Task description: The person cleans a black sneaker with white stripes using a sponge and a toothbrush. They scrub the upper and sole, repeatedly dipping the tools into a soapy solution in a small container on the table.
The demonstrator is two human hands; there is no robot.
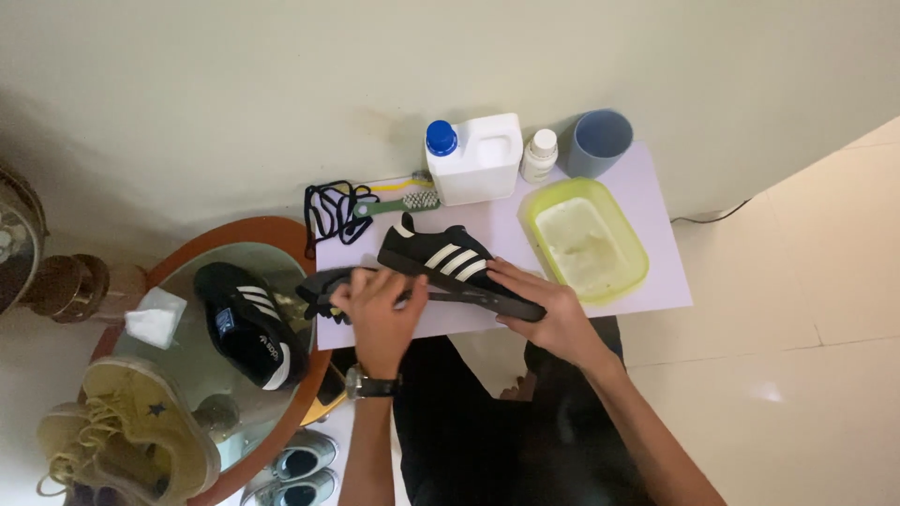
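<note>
A black low-top shoe (441,258) with three white side stripes and a smooth, matte upper is laid on its side on a pale lilac sheet (656,272), which serves as the landmark here. It sits near the middle of the sheet. The right hand (548,309) is pressed over its heel end at the sheet's near edge, its grip closed on the shoe. The left hand (380,309) is clenched around a flat, dark insole (323,286) at the sheet's left edge, just beside the shoe's toe.

On the sheet's right half a translucent yellow-green rectangular tub (633,239) with rounded corners is set. Along the far edge a white square plastic jug (487,159) with a blue cap, a small white bottle (539,155) and a grey-blue cup (600,141) are lined up. At the far left corner a green-handled brush (398,203) and loose black laces (328,211) are lying. Left of the sheet, a matching black shoe (248,323) rests on a round glass table (272,234) with a wooden rim.
</note>
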